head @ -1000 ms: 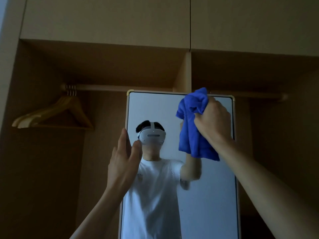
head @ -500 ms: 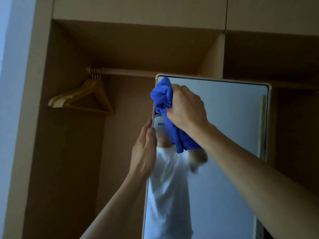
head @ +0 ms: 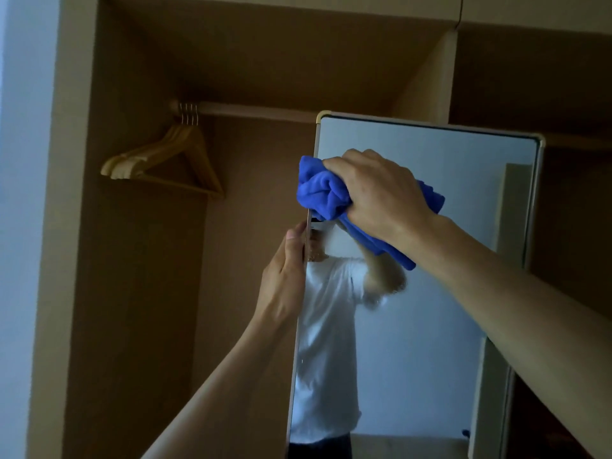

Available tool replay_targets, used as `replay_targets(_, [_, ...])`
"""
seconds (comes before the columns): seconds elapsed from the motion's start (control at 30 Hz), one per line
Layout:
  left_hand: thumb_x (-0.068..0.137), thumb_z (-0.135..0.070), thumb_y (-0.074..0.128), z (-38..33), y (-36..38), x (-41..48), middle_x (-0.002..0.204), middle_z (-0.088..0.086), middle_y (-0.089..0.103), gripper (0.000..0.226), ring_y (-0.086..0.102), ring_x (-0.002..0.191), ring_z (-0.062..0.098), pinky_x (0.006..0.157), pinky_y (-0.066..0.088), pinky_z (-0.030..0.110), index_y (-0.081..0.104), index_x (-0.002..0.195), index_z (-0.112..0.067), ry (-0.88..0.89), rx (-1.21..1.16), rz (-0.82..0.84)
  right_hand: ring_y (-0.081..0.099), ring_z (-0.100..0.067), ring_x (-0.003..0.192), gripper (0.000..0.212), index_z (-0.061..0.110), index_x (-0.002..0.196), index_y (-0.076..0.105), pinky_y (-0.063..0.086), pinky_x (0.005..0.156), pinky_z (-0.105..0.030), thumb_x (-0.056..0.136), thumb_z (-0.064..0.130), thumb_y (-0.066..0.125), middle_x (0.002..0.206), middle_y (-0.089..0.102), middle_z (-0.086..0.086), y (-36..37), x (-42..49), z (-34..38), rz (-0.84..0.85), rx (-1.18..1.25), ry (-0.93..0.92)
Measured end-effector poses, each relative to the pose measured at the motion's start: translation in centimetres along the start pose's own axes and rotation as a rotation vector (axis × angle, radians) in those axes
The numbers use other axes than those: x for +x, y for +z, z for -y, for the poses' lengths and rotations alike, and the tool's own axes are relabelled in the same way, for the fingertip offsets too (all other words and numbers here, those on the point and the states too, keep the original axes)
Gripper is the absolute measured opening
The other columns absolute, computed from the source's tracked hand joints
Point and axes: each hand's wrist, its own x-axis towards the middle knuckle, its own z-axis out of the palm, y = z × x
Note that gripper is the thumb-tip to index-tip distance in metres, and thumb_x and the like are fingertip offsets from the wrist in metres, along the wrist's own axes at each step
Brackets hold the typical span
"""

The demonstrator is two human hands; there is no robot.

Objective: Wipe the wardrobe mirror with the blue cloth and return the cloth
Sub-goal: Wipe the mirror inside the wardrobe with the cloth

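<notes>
A tall mirror in a pale gold frame stands inside the open wardrobe, angled so its left edge faces me. My right hand is closed on a bunched blue cloth and presses it against the glass near the upper left edge. The cloth's loose end hangs below my wrist. My left hand grips the mirror's left frame edge just below the cloth, thumb on the front side. The glass reflects a person in a white T-shirt.
Several wooden hangers hang at the left end of the wardrobe rail. A vertical divider panel rises behind the mirror. A pale wall borders the wardrobe on the left.
My right hand has carried the cloth from the mirror's upper right across to its left edge, then slightly down. My left hand has closed on the left frame edge. The view shifted left.
</notes>
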Motion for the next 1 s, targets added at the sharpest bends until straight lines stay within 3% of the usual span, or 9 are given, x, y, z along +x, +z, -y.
replay_targets(0.07, [0.107,-0.058,0.017,0.2,-0.2,-0.3,0.137,-0.007,0.064,0.049,0.056,0.132,0.017,0.115,0.041,0.047,0.054,0.138,-0.05,-0.02,-0.013,0.001,0.056,-0.024,0.087,0.013,0.019,0.087,0.048,0.048,0.066,-0.041,0.088,0.01,0.057,0.088,0.053,-0.001,0.5,-1.1,0.6,0.024,0.025,-0.014])
replay_targets(0.13, [0.106,-0.06,0.016,0.6,-0.4,-0.6,0.127,-0.007,0.069,0.048,0.061,0.124,0.015,0.111,0.045,0.048,0.063,0.116,-0.058,-0.053,-0.03,0.008,0.053,-0.023,0.083,0.011,0.016,0.085,0.049,0.04,0.061,-0.037,0.085,0.008,0.056,0.087,0.056,-0.003,1.2,-2.6,1.5,0.036,0.058,-0.022])
replay_targets(0.2, [0.105,-0.062,0.016,0.9,-0.4,-0.9,0.115,-0.003,0.074,0.055,0.067,0.113,0.014,0.107,0.049,0.048,0.069,0.102,-0.05,-0.08,-0.054,0.001,0.053,-0.022,0.084,0.011,0.012,0.093,0.058,0.032,0.063,-0.033,0.084,0.007,0.058,0.092,0.059,-0.003,2.1,-4.6,2.3,0.052,0.05,-0.007])
replay_targets(0.33, [0.103,-0.064,0.017,1.4,-0.4,-1.4,0.115,0.001,0.074,0.064,0.068,0.113,0.014,0.106,0.05,0.045,0.069,0.124,-0.033,-0.07,-0.075,-0.022,0.056,-0.022,0.094,0.031,0.013,0.108,0.063,0.027,0.072,-0.026,0.079,0.003,0.064,0.103,0.063,-0.002,4.1,-8.2,3.5,0.097,0.074,-0.006])
replay_targets(0.53, [0.103,-0.065,0.02,1.9,-0.4,-1.6,0.109,0.0,0.076,0.062,0.07,0.106,0.013,0.103,0.052,0.041,0.073,0.108,-0.033,-0.112,-0.059,-0.055,0.057,-0.022,0.092,0.04,0.014,0.11,0.063,0.038,0.074,-0.03,0.073,0.001,0.068,0.101,0.064,-0.004,5.2,-10.2,4.3,0.182,0.087,-0.03])
replay_targets(0.73, [0.103,-0.063,0.018,1.9,-0.3,-2.0,0.11,0.001,0.075,0.065,0.068,0.108,0.014,0.105,0.05,0.045,0.07,0.116,-0.028,-0.088,-0.036,-0.036,0.056,-0.017,0.092,0.039,0.017,0.114,0.061,0.02,0.071,-0.021,0.078,0.006,0.069,0.105,0.062,0.001,4.0,-9.4,3.3,0.17,0.047,-0.048])
replay_targets(0.87, [0.103,-0.065,0.017,2.2,-0.4,-2.4,0.111,-0.003,0.073,0.053,0.067,0.109,0.017,0.104,0.05,0.05,0.066,0.099,-0.047,-0.081,-0.008,-0.018,0.056,-0.022,0.094,0.018,0.015,0.105,0.06,0.029,0.07,-0.028,0.087,0.015,0.063,0.102,0.06,-0.002,2.5,-6.9,2.2,0.089,0.035,0.02])
replay_targets(0.93, [0.103,-0.065,0.017,2.2,-0.5,-2.5,0.111,-0.007,0.073,0.05,0.066,0.111,0.016,0.104,0.05,0.05,0.065,0.09,-0.063,-0.075,0.002,-0.017,0.057,-0.023,0.091,0.015,0.015,0.1,0.056,0.039,0.067,-0.035,0.087,0.017,0.063,0.098,0.058,-0.003,1.6,-5.3,1.5,0.032,0.02,0.067])
replay_targets(1.0, [0.103,-0.066,0.017,2.3,-0.5,-2.7,0.108,-0.009,0.073,0.05,0.066,0.109,0.014,0.104,0.05,0.049,0.064,0.086,-0.067,-0.065,0.013,-0.017,0.057,-0.024,0.088,0.014,0.015,0.1,0.054,0.045,0.065,-0.037,0.09,0.019,0.061,0.095,0.056,-0.004,1.1,-4.1,1.0,-0.011,-0.018,0.1])
